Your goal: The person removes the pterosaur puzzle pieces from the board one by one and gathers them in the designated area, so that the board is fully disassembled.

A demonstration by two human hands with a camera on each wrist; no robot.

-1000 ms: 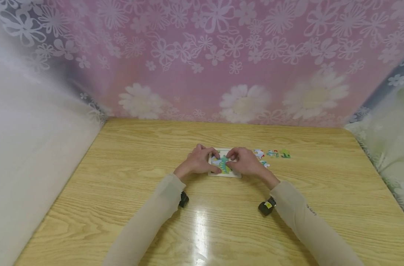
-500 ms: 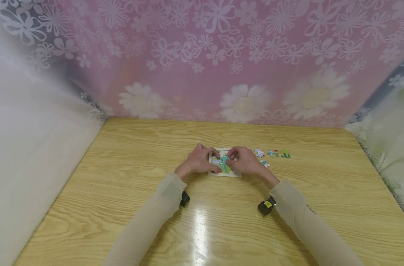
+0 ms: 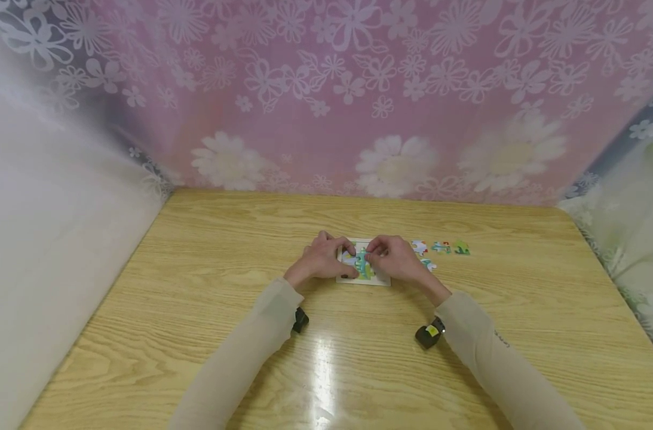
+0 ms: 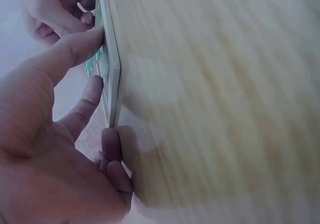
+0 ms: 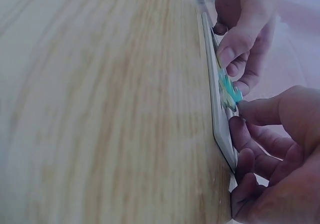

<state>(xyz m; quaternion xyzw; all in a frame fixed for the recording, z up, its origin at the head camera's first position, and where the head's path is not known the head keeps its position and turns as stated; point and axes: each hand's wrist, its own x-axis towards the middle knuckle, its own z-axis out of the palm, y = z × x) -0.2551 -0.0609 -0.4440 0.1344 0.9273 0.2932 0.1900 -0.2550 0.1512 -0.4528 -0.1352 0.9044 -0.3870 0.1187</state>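
A small puzzle tray [image 3: 365, 283] with a pale rim lies flat on the table, with coloured pieces inside it. My left hand [image 3: 322, 259] rests at its left side. In the left wrist view that hand's thumb and index fingertip touch the tray's face, while other fingers bend at its edge. Between thumb and fingertip, my right hand [image 3: 398, 260] pinches a green dinosaur puzzle piece [image 5: 230, 90] over the tray. The right wrist view shows this piece tilted, partly raised from the surface. Fingers hide parts of the tray and its pieces.
To the right of the tray lie loose puzzle pieces: a white-and-red one [image 3: 419, 247], a blue-and-red one [image 3: 441, 247], a green one [image 3: 462, 248], and another [image 3: 428, 264] partly behind the right hand. A floral curtain [image 3: 315, 119] hangs beyond the wood-grain table [image 3: 240, 227].
The green puzzle piece has shifted and tilted slightly under my right fingers, which have moved a little away from me. My left hand has stayed almost in place.
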